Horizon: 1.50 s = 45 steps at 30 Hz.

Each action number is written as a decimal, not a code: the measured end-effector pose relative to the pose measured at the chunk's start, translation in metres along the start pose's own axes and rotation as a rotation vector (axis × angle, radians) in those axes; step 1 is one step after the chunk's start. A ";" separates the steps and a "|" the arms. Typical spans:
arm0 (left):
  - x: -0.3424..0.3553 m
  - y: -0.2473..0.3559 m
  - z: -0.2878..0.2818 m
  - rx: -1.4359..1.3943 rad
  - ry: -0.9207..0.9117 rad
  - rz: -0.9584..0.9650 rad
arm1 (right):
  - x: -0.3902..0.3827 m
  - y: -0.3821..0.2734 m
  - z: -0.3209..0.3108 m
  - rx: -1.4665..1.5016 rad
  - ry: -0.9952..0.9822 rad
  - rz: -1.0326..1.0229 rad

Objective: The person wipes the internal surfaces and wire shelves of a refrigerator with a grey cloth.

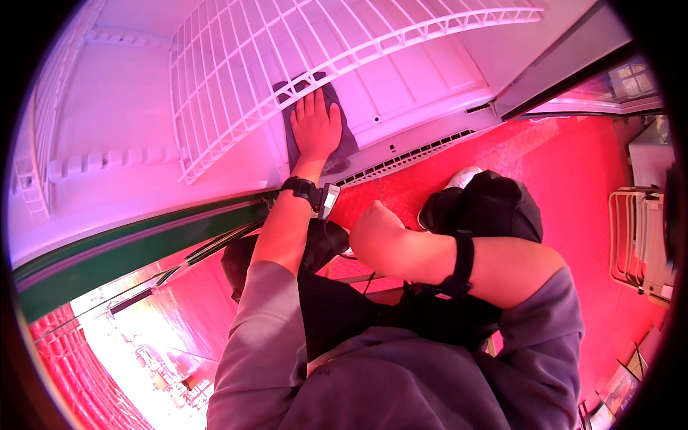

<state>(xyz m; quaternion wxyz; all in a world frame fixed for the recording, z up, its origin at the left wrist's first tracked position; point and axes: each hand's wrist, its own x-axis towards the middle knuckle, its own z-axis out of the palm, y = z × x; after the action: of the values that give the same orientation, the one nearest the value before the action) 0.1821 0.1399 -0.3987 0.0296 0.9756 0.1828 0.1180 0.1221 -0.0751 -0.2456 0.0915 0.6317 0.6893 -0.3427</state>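
Cloth (pixel 344 143), dark grey, lay spread on the white inner surface of the cabinet (pixel 430 72), and your left hand (pixel 315 130) was planted right on top of it! Palm down, fingers stretched out straight and a little apart, pointing away from you into the cabinet; thumb out on the right side. Nothing was pinched there, just an open hand laid flat. Your left arm reached almost straight out behind it, a black band (pixel 304 190) and a small pale device (pixel 329 201) at the wrist.

The cloth's long axis ran roughly with your fingers, its far end tipped slightly left and tucked beneath the front rail of the white wire shelf (pixel 358 51). Fabric showed past your fingertips, and more of it to the right of your thumb.

And your right hand (pixel 376 231)? Well apart from the cloth, nearer your body and to the right, the arm bent across, a black strap (pixel 464 251) around it. Its fingers were hidden, so open or closed, you couldn't tell.

Farther out, a slotted vent strip (pixel 405 159) edged the cabinet, with red flooring (pixel 573 165) beyond and your white shoe (pixel 466 177) on it.
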 end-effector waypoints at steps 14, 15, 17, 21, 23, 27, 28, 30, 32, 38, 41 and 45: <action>0.052 -0.023 0.024 0.098 0.071 0.044 | -0.056 -0.037 -0.004 -0.087 0.044 -0.062; 0.058 -0.027 0.026 0.089 0.101 0.061 | -0.059 -0.038 -0.007 -0.090 0.045 -0.068; 0.067 -0.038 0.035 0.079 0.197 0.128 | -0.061 -0.037 -0.011 -0.079 0.007 -0.091; 0.084 -0.054 0.044 0.065 0.174 0.079 | -0.060 -0.039 -0.014 -0.090 -0.059 -0.118; 0.092 -0.053 0.043 0.068 0.148 0.079 | -0.061 -0.039 -0.012 -0.082 -0.050 -0.117; 0.108 -0.061 0.048 0.188 0.214 0.140 | -0.079 -0.031 -0.030 -0.069 -0.033 -0.129; 0.113 -0.060 0.048 0.166 0.193 0.141 | -0.080 -0.030 -0.028 -0.081 -0.014 -0.121; 0.124 -0.053 0.049 0.116 0.183 0.132 | -0.074 -0.037 -0.014 -0.101 0.036 -0.095; 0.138 -0.085 0.063 0.187 0.198 0.204 | -0.075 -0.038 -0.012 -0.121 0.086 -0.102; 0.167 -0.097 0.072 0.111 0.229 0.308 | -0.079 -0.031 -0.016 -0.153 0.131 -0.066; 0.160 -0.081 0.063 0.023 0.160 0.165 | -0.085 -0.026 -0.004 -0.258 0.318 -0.049; 0.187 -0.123 0.081 0.096 0.092 0.225 | -0.084 -0.011 -0.005 -0.386 0.493 -0.149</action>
<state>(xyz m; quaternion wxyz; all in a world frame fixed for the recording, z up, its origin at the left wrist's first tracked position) 0.3277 0.3217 -0.4487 -0.0390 0.9838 0.0787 0.1562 0.1286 -0.1397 -0.1912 0.0146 0.6144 0.7874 -0.0480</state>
